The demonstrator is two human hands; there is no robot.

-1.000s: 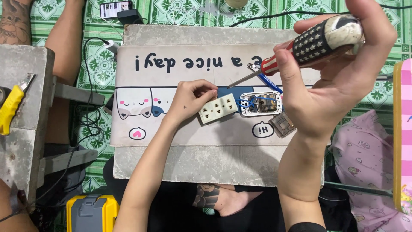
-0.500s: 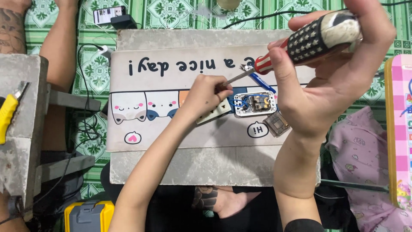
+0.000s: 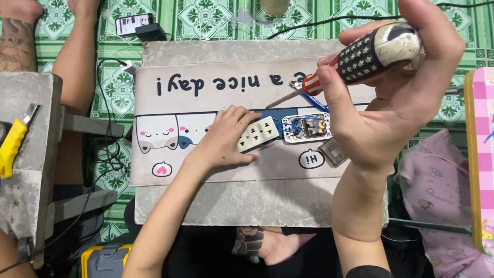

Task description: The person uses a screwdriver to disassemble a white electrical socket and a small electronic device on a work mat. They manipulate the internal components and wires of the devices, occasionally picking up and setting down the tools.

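Seen from the head camera, a person works on an opened power strip atop a grey concrete slab covered by a pale printed mat with cartoon figures. The left hand lies palm-down on the mat, fingers curled over and pressing the left end of the cream-white multi-socket outlet block, gripping it in place. Just right of that block, touching its end, sits the opened white switch housing with blue wires and exposed metal contacts. A small grey square cover plate lies just beside the housing, at its lower right.

The right hand is raised close to the camera, clenched around the black studded handle of a red-collared screwdriver. Its metal shaft slants down and left, the tip hanging above the mat near the housing's upper left; whether it touches anything cannot be told.

On a second concrete block at far left rests a yellow-handled utility knife. A dark phone lies on the green patterned floor beyond the slab. Another person's bare forearm stretches along the left side. Pink flowered cloth is bunched at lower right, beside a pink box edge.
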